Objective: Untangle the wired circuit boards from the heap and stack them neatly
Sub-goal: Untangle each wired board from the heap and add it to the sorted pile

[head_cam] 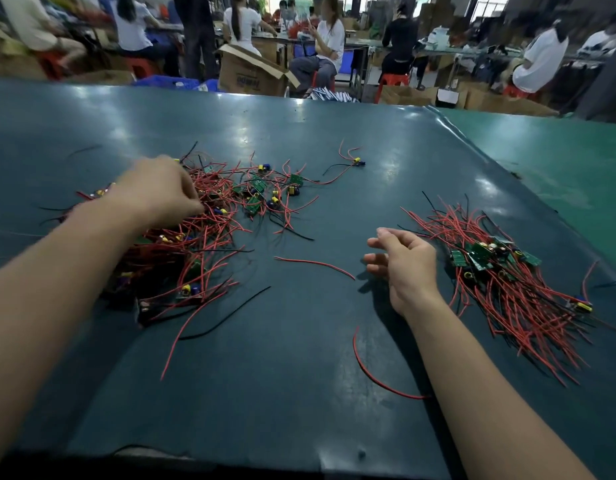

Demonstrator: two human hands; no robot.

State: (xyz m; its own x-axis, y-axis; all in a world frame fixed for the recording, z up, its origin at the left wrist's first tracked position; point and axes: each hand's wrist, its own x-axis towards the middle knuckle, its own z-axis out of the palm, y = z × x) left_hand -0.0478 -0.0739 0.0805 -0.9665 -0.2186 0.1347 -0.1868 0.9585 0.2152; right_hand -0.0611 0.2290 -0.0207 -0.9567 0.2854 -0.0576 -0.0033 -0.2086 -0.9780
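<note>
Behind the bench, people are sitting on red stools among cardboard boxes, and a dark green mat (299, 375) is covering the worktop. Two piles are lying on it: the tangled heap (195, 237) at the left, the largest thing, and a tidier stack (500, 271) at the right with boards overlapping and leads fanning toward the near edge. One stray board (358, 161) is sitting apart at the far side, and two loose red wires (317, 264) are lying between the arms. These boards are looking light and rigid, their wires soft and snag-prone, so taking a board by its edges seems safer than tugging leads. The left hand (157, 192) is reaching into the heap, fingers curling round red wires. The right hand (400, 261) is hovering just beside the stack, fingers loosely bent, holding nothing
</note>
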